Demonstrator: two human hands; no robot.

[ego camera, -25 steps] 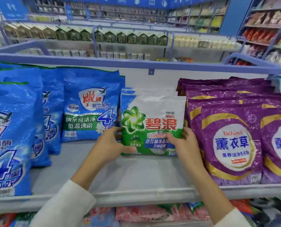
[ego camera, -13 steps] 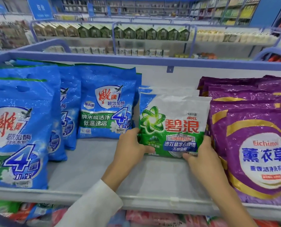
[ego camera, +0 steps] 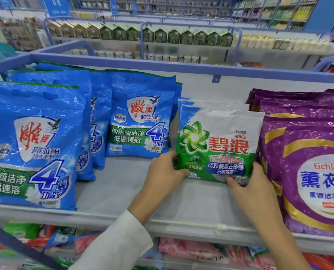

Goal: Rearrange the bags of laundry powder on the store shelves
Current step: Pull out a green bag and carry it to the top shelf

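Observation:
A white and green bag of laundry powder (ego camera: pixel 218 141) stands upright in the middle of the grey shelf (ego camera: pixel 123 184), with another like it right behind. My left hand (ego camera: pixel 165 172) grips its lower left corner, thumb on the front. My right hand (ego camera: pixel 250 184) holds its lower right corner, thumb across the bottom edge. Blue bags (ego camera: pixel 141 115) stand to the left, a big one (ego camera: pixel 33 145) nearest the shelf front. Purple bags (ego camera: pixel 306 172) fill the right side, touching the held bag.
The shelf's front lip (ego camera: pixel 181 225) runs below my wrists. A lower shelf holds pink and red bags (ego camera: pixel 191 250). A blue rail (ego camera: pixel 181 65) closes the back of the shelf, with other store aisles beyond it. Bare shelf floor lies between the blue bags and my left hand.
Both hands keep hold of the white and green bag, which stays upright in the same spot between blue and purple bags. My view has shifted left, so everything appears further right in frame.

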